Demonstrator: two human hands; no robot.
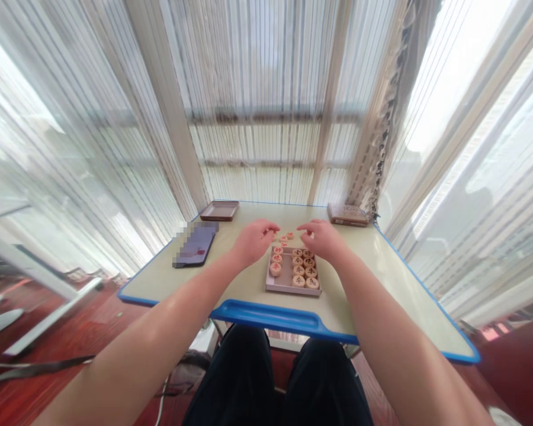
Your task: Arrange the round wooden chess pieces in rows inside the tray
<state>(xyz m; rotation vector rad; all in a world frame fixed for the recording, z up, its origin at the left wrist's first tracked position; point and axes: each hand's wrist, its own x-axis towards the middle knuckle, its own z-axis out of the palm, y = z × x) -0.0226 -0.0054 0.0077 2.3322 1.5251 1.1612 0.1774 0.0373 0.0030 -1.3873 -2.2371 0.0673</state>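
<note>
An open box (285, 288) of Chinese chess pieces lies on the table before me. Two columns of black-marked pieces (298, 270) fill its right side, and a column of red-marked pieces (275, 269) stands along the left wall. Between them the box floor shows. Beyond the far edge lie several loose red-marked pieces (290, 235). My left hand (255, 241) is at their left, fingers curled round a pale chess piece (274, 235) at the fingertips. To the right of the loose pieces, my right hand (323, 238) hovers by the box's far right corner, thumb and forefinger apart, holding nothing visible.
The table (382, 296) has a blue rim and a blue front tray (270, 313). A phone (198, 245) lies at left, with a shallow box lid (220, 210) behind it. A flat brown box (347, 214) rests at the back right. Sheer curtains (257, 160) hang behind the table.
</note>
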